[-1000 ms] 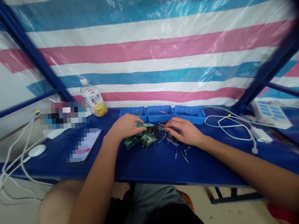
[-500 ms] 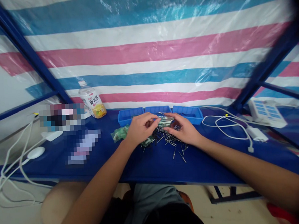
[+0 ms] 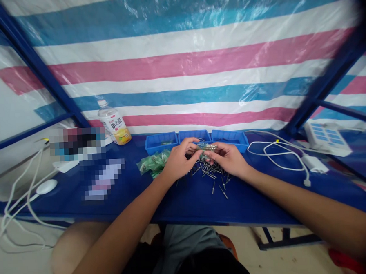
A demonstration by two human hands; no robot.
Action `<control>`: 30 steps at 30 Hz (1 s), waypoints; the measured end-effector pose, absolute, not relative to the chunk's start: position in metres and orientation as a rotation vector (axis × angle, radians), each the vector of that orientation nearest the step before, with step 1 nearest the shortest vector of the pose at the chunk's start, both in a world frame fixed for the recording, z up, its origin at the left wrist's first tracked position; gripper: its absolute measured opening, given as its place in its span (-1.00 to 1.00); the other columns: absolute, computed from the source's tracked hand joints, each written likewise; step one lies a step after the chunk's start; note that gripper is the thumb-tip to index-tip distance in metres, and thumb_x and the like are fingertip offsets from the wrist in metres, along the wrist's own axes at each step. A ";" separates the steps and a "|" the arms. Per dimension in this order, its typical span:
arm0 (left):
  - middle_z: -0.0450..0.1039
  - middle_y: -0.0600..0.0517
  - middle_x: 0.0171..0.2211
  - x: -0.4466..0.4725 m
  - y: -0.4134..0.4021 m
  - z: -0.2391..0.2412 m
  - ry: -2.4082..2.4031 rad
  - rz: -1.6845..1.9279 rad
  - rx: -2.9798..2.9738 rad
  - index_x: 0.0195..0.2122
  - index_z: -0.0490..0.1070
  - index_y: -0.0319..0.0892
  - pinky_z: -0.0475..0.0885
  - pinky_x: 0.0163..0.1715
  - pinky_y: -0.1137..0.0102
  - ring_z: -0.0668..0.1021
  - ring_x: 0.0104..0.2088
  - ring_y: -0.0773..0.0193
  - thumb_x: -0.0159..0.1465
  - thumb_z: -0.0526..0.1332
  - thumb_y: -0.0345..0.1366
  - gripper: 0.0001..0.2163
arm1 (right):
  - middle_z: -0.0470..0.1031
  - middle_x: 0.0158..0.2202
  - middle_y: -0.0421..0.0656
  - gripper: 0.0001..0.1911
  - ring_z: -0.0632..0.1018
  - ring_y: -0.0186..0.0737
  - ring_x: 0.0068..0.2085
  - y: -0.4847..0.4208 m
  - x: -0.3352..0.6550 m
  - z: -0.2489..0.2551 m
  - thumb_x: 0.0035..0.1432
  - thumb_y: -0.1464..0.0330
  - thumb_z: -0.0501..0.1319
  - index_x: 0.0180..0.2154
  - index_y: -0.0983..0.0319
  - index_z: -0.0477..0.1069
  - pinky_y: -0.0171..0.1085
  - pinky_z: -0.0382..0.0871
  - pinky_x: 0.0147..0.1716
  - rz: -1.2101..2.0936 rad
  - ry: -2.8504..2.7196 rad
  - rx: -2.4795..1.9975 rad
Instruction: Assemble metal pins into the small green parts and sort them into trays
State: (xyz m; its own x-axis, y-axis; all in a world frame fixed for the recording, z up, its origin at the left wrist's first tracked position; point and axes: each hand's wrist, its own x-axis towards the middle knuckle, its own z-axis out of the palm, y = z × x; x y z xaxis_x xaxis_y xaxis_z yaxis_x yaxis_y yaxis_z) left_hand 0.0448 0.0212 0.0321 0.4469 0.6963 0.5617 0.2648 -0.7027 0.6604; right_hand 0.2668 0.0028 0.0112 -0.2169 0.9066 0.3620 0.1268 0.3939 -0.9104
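Note:
Between my two hands is a small clear greenish plastic bag [image 3: 206, 147], with shiny bits showing in it. My left hand [image 3: 181, 158] grips its left side, thumb pointing right. My right hand [image 3: 228, 157] pinches the other side. Under the hands lies a loose pile of metal pop rivets [image 3: 207, 169], partly hidden by the fingers. A few rivets [image 3: 223, 191] lie apart at the near right. To the left of my left hand is a heap of green plastic bags [image 3: 153, 163]. Three blue bins [image 3: 161, 143] stand in a row behind the hands.
A drink bottle [image 3: 115, 123] stands at the back left, near blurred-out items. White cables [image 3: 272, 152] and an adapter [image 3: 315, 164] lie to the right, beside a white power strip [image 3: 328, 139]. A striped plastic sheet [image 3: 179, 63] hangs behind the blue table [image 3: 223, 210].
My left hand has moved right and now grips the bag beside my right hand. My right hand's fingers have closed in on the bag. More of the green heap shows.

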 end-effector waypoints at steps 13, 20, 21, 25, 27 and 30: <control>0.58 -0.03 -0.23 0.047 0.021 0.029 0.773 1.169 2.146 0.18 0.30 -0.10 0.61 -0.20 0.30 0.66 -0.23 0.23 0.45 0.23 -0.22 -0.69 | 0.66 -0.27 -0.16 -0.57 0.66 -0.16 -0.36 0.003 0.263 0.003 0.18 0.09 0.44 -0.01 0.13 0.48 -0.08 0.66 -0.29 1.007 -1.520 -0.882; 0.47 -0.13 0.18 0.044 0.021 0.034 0.741 1.342 2.575 0.10 0.51 -0.04 0.52 0.14 0.05 0.53 0.19 0.06 0.46 0.22 -0.29 -0.78 | 0.63 -0.31 -0.20 -0.57 0.63 -0.20 -0.36 0.006 0.262 0.009 0.11 0.08 0.49 -0.13 0.14 0.44 -0.18 0.64 -0.39 1.067 -1.402 -0.882; 0.50 -0.11 0.14 0.044 0.022 0.034 0.705 1.326 2.639 0.08 0.53 -0.04 0.50 0.17 0.03 0.53 0.18 0.06 0.45 0.23 -0.30 -0.78 | 0.62 -0.32 -0.21 -0.58 0.63 -0.21 -0.37 0.005 0.262 0.010 0.10 0.08 0.50 -0.16 0.14 0.44 -0.20 0.63 -0.40 1.071 -1.388 -0.883; 0.57 -0.07 0.08 0.046 0.026 0.029 0.643 1.262 2.736 0.10 0.54 -0.04 0.47 0.20 0.03 0.56 0.14 0.08 0.40 0.31 -0.27 -0.75 | 0.63 -0.32 -0.22 -0.59 0.61 -0.27 -0.44 0.002 0.262 0.015 0.08 0.11 0.52 -0.18 0.15 0.44 -0.22 0.63 -0.41 1.097 -1.379 -0.882; 0.57 -0.09 0.11 0.046 0.026 0.027 0.673 1.263 2.718 0.10 0.54 -0.07 0.47 0.21 0.03 0.56 0.15 0.06 0.37 0.34 -0.21 -0.71 | 0.65 -0.29 -0.19 -0.61 0.64 -0.23 -0.40 -0.001 0.262 0.017 0.16 0.09 0.47 -0.13 0.15 0.45 -0.19 0.65 -0.36 1.128 -1.377 -0.860; 0.55 -0.12 0.13 0.046 0.025 0.027 0.745 1.257 2.644 0.13 0.51 -0.09 0.48 0.21 0.06 0.57 0.16 0.06 0.35 0.38 -0.16 -0.65 | 0.67 -0.17 -0.10 -0.63 0.70 -0.10 -0.17 -0.004 0.261 0.019 0.29 0.03 0.35 -0.08 0.14 0.44 -0.11 0.67 -0.21 1.195 -1.369 -0.800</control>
